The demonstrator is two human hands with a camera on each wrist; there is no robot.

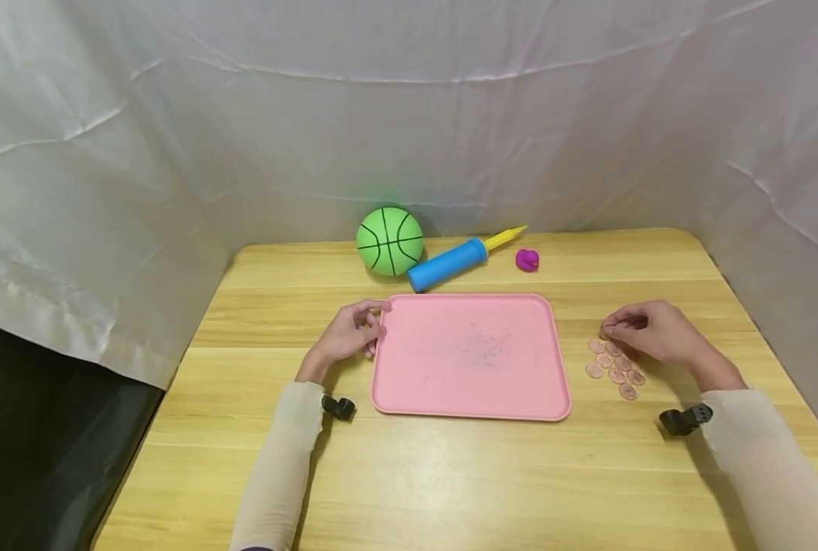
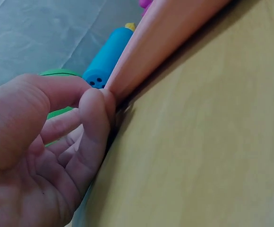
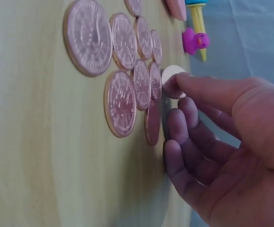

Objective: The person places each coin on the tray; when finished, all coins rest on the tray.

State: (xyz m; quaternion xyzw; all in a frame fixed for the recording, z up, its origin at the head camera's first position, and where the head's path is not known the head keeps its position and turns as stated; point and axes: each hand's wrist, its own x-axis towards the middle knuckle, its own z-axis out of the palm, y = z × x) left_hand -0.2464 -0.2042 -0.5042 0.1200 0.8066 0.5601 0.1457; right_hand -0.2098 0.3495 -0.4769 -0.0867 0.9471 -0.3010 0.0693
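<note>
At the left edge of a pink tray (image 1: pixel 464 375), near its far corner, my left hand (image 1: pixel 343 333) pinches the rim between thumb and fingers. The left wrist view shows the tray's side wall (image 2: pixel 149 45) rising from those fingertips. My right hand (image 1: pixel 663 330) is beyond the tray's right side, over a group of copper-coloured coins (image 1: pixel 617 376). Its thumb and index finger pinch one coin (image 3: pixel 171 75), seen tilted up from the table in the right wrist view. The other coins (image 3: pixel 123 41) lie flat and close together beside the fingertips.
Behind the tray sit a green ball (image 1: pixel 390 241) with black lines, a blue hand pump (image 1: pixel 448 265) with a yellow nozzle, and a small purple rubber duck (image 1: pixel 527 260). Pale cloth (image 1: pixel 450 138) hangs along the back of the wooden table (image 1: pixel 436 482).
</note>
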